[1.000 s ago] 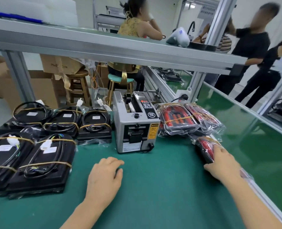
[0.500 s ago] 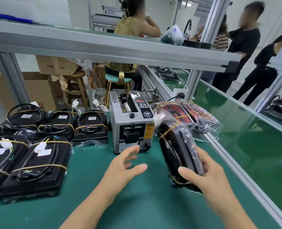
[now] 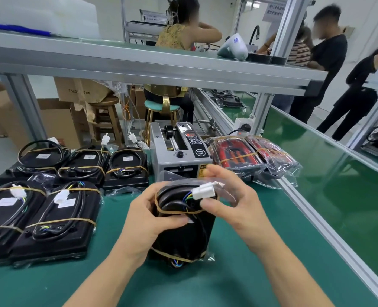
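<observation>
A black lamp unit in a clear bag [image 3: 183,235], bound with rubber bands and a coiled cable, stands upright on the green mat [image 3: 239,273] in front of me. My left hand [image 3: 148,218] grips its left side, thumb across the front. My right hand [image 3: 232,200] holds its upper right edge by the white connector [image 3: 203,191], pinching the bag there.
Several bagged black units [image 3: 57,216] lie at the left. A grey tape dispenser [image 3: 181,154] stands just behind my hands. Two bagged red units [image 3: 239,156] lie at the right by the aluminium rail [image 3: 316,218]. People stand and sit beyond the shelf.
My right hand picked a bagged unit up from the right and brought it to the middle. My left hand rose from the mat and took hold of its left side.
</observation>
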Demonstrator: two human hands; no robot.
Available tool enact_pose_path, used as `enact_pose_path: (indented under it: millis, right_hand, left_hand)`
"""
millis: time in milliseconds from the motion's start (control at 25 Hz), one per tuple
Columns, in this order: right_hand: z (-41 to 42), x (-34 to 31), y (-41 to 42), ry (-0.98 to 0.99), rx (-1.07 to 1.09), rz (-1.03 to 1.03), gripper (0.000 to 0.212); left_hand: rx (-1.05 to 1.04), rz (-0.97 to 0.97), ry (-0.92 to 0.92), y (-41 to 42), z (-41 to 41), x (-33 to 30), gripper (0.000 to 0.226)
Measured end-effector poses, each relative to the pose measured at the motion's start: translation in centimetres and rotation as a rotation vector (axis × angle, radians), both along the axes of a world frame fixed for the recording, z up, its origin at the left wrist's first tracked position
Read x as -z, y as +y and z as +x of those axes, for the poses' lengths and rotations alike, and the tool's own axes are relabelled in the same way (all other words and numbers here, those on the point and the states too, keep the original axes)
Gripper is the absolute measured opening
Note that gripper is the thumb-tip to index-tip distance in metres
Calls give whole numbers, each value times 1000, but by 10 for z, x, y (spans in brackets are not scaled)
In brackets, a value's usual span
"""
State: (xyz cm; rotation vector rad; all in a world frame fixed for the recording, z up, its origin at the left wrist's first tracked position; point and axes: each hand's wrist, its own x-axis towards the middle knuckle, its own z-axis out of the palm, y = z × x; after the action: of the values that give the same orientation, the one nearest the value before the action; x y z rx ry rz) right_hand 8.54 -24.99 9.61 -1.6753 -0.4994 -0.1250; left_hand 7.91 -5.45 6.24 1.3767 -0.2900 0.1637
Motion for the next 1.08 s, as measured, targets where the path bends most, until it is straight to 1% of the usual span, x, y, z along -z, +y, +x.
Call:
enact_pose_path:
  millis: [80, 120, 200, 320, 360, 440, 520, 560, 600, 640, 680, 720, 800, 840, 880, 920, 960, 1000, 1080]
  right_hand:
    - [3, -11, 9, -81, -109, -1, 26]
    - [5, -17, 11, -67, -165, 15, 20]
    - [10, -28, 13, 35, -213, -19, 11]
    - [16, -31, 25, 113, -46, -164, 29]
    - [17, -30, 32, 160, 22, -170, 33]
    - [18, -25, 47, 303, 130, -99, 37]
    - [19, -20, 53, 347, 171, -79, 39]
    - [21, -19, 55, 337, 152, -132, 40]
    - [21, -17, 57, 336, 116, -198, 41]
    - [20, -15, 60, 350, 72, -252, 42]
    - [20, -13, 61, 386, 37, -273, 43]
    - [21, -11, 61, 427, 20, -271, 43]
    - [21, -17, 60, 447, 42, -260, 32]
    - [18, -20, 59, 407, 82, -221, 23]
    - [13, -24, 56, 326, 132, -156, 16]
    - [5, -29, 54, 195, 174, -89, 14]
    - [-5, -33, 51, 22, 181, -44, 13]
    - [-16, -35, 50, -165, 135, -57, 11]
    - [-33, -29, 52, -493, 76, -236, 12]
  left_hand:
    - [-25, 27, -47, 7, -6, 0, 71]
    - [-28, 32, -46, 12, -7, -1, 73]
    - [6, 72, -51, 22, -10, -3, 72]
    - [76, 103, -70, 31, -16, -3, 72]
    - [76, 90, -63, 31, -18, -2, 72]
    - [55, 78, -40, 33, -22, 2, 74]
    - [46, 111, -49, 36, -25, 2, 77]
    - [47, 157, -72, 39, -27, 3, 84]
    - [51, 217, -97, 42, -28, 1, 96]
    - [47, 292, -130, 45, -30, -2, 109]
    - [34, 378, -178, 48, -31, -5, 116]
    - [20, 478, -247, 50, -31, -9, 114]
    - [-1, 626, -363, 53, -30, -14, 91]
    - [-6, 637, -352, 53, -29, -17, 78]
    - [-13, 622, -306, 51, -29, -20, 70]
    - [-30, 607, -262, 50, -28, -21, 66]
    - [-50, 596, -235, 48, -27, -23, 65]
    - [-70, 587, -221, 46, -27, -22, 64]
    - [-98, 568, -212, 43, -23, -21, 66]
